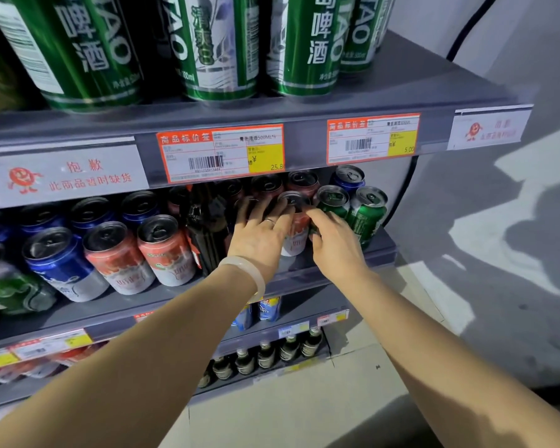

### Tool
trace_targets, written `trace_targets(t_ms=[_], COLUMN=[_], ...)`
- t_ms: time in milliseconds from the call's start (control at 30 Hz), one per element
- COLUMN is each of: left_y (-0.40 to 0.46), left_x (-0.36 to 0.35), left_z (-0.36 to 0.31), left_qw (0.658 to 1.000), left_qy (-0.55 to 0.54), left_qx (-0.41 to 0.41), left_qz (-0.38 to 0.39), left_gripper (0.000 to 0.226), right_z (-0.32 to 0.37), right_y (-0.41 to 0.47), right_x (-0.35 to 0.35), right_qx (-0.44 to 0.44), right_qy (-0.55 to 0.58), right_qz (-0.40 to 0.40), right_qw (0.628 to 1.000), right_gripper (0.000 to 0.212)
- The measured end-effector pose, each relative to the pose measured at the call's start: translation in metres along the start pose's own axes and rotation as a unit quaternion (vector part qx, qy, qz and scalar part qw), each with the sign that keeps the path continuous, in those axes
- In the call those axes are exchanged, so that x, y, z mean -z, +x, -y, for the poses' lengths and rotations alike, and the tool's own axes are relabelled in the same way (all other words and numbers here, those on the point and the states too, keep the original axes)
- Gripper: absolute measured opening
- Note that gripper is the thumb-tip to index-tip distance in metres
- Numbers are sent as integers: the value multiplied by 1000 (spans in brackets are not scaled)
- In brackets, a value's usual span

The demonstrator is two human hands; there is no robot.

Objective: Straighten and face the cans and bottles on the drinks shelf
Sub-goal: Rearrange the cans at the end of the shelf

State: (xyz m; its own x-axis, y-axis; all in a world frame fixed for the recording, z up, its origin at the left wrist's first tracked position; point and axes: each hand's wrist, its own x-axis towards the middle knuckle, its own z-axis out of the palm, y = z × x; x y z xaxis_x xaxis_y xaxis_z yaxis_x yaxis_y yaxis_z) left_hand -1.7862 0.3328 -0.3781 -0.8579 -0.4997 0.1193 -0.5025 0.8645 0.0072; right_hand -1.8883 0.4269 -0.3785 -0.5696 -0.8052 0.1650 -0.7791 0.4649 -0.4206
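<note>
Both my hands are on one red-and-white can (296, 236) at the front of the middle shelf (337, 253). My left hand (259, 231) wraps its left side, with fingers reaching over cans behind it. My right hand (332, 239) grips its right side, thumb low on the can. Two green cans (366, 215) stand just right of it, a blue can (348, 177) behind them. A dark bottle (207, 224) stands left of my left hand. Further left are red-and-white cans (165, 250) and blue cans (59, 263).
Tall green beer cans (220, 46) fill the shelf above, over orange price tags (220, 153). Lower shelves hold small dark bottles (265, 355) and blue cans (269, 307). A black cable (469, 24) runs down the grey wall on the right. Pale floor lies below.
</note>
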Motion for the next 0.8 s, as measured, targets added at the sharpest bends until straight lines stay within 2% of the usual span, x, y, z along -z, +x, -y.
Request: trace_targets(t_ms=[167,300,400,567,733,800], left_y=[-12,-28,-42,-80,-130,-150], left_x=[3,-1,-8,-16,-21,-19], left_z=[-5,-4,2,23,62,81], left_qw=[1000,990,979,977,983,984], left_qy=[-14,-84,-129,-158,-128,-112], left_qx=[15,-39,-73,-72,-20,13], left_qz=[-15,-102,-139,-125,-127,-136], left_gripper=[78,72,59,53,62,59], right_z=[6,21,33,57,93,112], right_y=[-4,-12,-19,-44,-61,-64], right_x=[-2,-2,-10,-32,-58,-65], right_qx=[-13,10,51,79,112,126], right_qy=[-10,16,42,72,73,66], right_qz=[-22,-81,-91,-48,13,40], right_qw=[1000,997,994,993,991,989], right_gripper=[53,48,46,47,51,53])
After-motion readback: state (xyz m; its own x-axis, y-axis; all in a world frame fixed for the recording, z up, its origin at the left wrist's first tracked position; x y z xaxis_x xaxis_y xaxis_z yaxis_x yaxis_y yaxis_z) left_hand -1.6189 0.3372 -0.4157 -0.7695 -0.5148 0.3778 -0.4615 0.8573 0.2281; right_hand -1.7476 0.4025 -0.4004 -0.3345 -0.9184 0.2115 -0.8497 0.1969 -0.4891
